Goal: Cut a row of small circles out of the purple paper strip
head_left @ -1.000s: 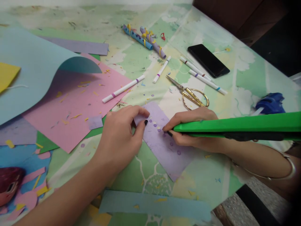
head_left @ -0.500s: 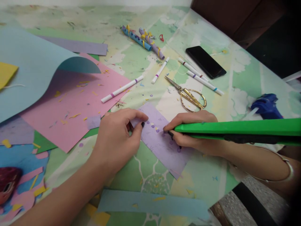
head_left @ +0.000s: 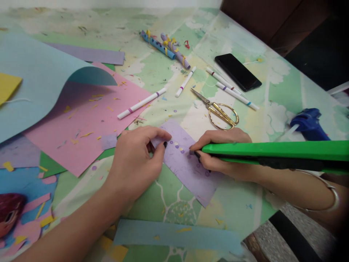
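Observation:
A piece of light purple paper [head_left: 191, 174] lies slantwise on the table between both hands, with a row of small purple rings and pale dots on it. My left hand [head_left: 141, 153] rests at the paper's upper left edge, thumb and index finger closed together on it near the first rings. Lower along the row, my right hand [head_left: 223, 153] is closed around a long green tool [head_left: 275, 151] with a black lower side. Its front end is among the fingertips, just over the paper; the tip is mostly hidden.
Gold-handled scissors [head_left: 220, 111], a black phone [head_left: 238, 71], several white markers [head_left: 141, 103] and two rolled paper tubes [head_left: 158, 44] lie beyond. A blue glue gun [head_left: 309, 123] is at right. Pink paper [head_left: 87, 127], curling blue paper [head_left: 35, 80] and scraps cover the left.
The right end of the green tool sits slightly lower. Both hands keep their places on the purple paper.

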`<act>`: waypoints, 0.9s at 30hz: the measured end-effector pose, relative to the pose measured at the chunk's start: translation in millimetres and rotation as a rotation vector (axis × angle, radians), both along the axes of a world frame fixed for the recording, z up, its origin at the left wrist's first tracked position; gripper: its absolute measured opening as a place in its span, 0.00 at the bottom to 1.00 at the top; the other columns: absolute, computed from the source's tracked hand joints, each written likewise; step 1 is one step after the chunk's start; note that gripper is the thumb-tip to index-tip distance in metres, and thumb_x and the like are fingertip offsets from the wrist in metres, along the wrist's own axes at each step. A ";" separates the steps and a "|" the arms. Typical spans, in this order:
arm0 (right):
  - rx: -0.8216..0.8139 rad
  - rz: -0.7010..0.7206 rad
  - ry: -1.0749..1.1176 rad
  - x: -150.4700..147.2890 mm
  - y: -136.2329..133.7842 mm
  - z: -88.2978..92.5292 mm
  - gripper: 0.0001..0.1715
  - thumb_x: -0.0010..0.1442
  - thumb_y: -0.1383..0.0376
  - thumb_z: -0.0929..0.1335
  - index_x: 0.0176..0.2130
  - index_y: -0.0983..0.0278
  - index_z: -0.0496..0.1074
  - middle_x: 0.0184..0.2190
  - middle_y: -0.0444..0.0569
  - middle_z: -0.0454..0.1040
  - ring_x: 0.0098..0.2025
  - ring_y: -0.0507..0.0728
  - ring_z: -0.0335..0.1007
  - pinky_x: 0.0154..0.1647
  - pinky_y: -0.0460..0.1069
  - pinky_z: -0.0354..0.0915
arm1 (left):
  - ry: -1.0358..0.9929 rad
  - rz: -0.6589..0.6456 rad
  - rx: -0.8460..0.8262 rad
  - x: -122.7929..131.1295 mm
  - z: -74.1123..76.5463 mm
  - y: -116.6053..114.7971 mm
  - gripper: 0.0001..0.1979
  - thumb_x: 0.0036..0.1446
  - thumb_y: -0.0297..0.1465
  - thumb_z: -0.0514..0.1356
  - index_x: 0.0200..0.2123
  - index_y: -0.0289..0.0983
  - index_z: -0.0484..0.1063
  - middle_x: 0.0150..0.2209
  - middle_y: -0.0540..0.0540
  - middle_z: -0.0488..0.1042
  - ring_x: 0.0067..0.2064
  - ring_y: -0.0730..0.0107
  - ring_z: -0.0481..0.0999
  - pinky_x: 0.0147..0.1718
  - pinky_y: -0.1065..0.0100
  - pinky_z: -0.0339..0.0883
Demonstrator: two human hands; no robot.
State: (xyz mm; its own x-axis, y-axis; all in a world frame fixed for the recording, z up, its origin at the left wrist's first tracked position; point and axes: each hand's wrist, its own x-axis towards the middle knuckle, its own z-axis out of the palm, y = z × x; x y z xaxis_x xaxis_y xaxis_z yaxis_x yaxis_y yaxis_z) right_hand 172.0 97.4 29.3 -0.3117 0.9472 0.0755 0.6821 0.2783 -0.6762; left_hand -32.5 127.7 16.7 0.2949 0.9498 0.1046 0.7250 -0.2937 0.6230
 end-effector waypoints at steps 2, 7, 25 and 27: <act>-0.010 -0.005 -0.019 -0.3 -0.2 1.3 0.08 0.52 0.70 0.68 0.33 0.62 0.77 0.25 0.42 0.78 0.25 0.47 0.70 0.25 0.41 0.62 | -0.001 -0.004 0.001 0.0 -0.6 0.2 0.10 0.50 0.27 0.58 0.34 0.41 0.77 0.26 0.53 0.75 0.21 0.75 0.65 0.27 0.69 0.61; -0.040 -0.022 -0.019 -3.0 -1.0 3.7 0.07 0.52 0.70 0.68 0.33 0.62 0.77 0.26 0.42 0.78 0.26 0.48 0.71 0.26 0.41 0.63 | 0.003 -0.002 -0.002 0.0 -0.9 -0.1 0.10 0.50 0.26 0.58 0.34 0.41 0.77 0.25 0.52 0.75 0.21 0.74 0.65 0.26 0.69 0.60; 0.097 -0.311 0.719 -5.8 20.2 -11.8 0.06 0.61 0.62 0.68 0.38 0.61 0.73 0.27 0.46 0.76 0.25 0.53 0.75 0.26 0.47 0.72 | -0.895 -0.052 -0.136 -19.3 6.0 17.7 0.25 0.52 0.27 0.64 0.53 0.40 0.65 0.34 0.49 0.75 0.33 0.69 0.76 0.31 0.70 0.72; 0.138 -0.214 0.636 -9.7 22.9 -10.6 0.03 0.59 0.64 0.69 0.35 0.61 0.73 0.29 0.45 0.75 0.30 0.52 0.75 0.30 0.46 0.71 | -0.909 -0.026 -0.145 -21.0 9.6 18.0 0.25 0.52 0.27 0.65 0.53 0.41 0.65 0.33 0.50 0.75 0.32 0.70 0.76 0.29 0.70 0.72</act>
